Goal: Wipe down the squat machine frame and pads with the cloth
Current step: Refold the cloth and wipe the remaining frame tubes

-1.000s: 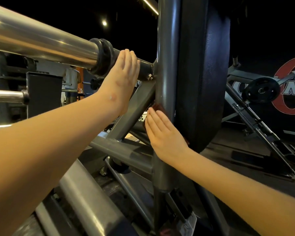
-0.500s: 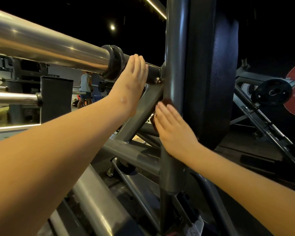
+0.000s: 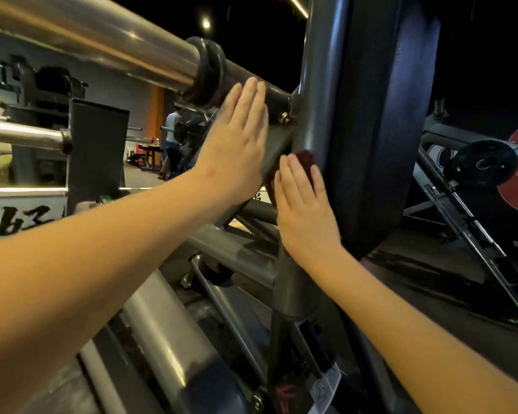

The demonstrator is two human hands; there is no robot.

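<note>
Cloth [image 3: 305, 159], dark red, is lying flat against the upright post [image 3: 317, 85] of the squat machine frame [image 3: 237, 253], near the middle of my view, and I am pressing it there with my right hand [image 3: 304, 215]. My fingers are lying straight and together over it, not curling round it, so the flat of the hand is doing the holding. Only the cloth's top edge is peeking out at twelve o'clock of my fingertips.

I am judging that a flat hand suits this tube, spreading pressure so the cloth drags along rather than bunching. At three o'clock of the cloth, just beside it, the black pad [image 3: 386, 115] is standing against the post, not yet under the cloth.

At ten o'clock my left hand [image 3: 237, 141] is lying flat too, fingers straight and holding nothing, over the diagonal brace [image 3: 277, 150] below the dark end of the chrome bar [image 3: 102, 34]. I take it to be steadying me while I am leaning in, though I cannot tell whether its palm is truly bearing on metal. Farther out at three o'clock, a weight plate [image 3: 485, 162] is hanging on another machine, well apart.
</note>
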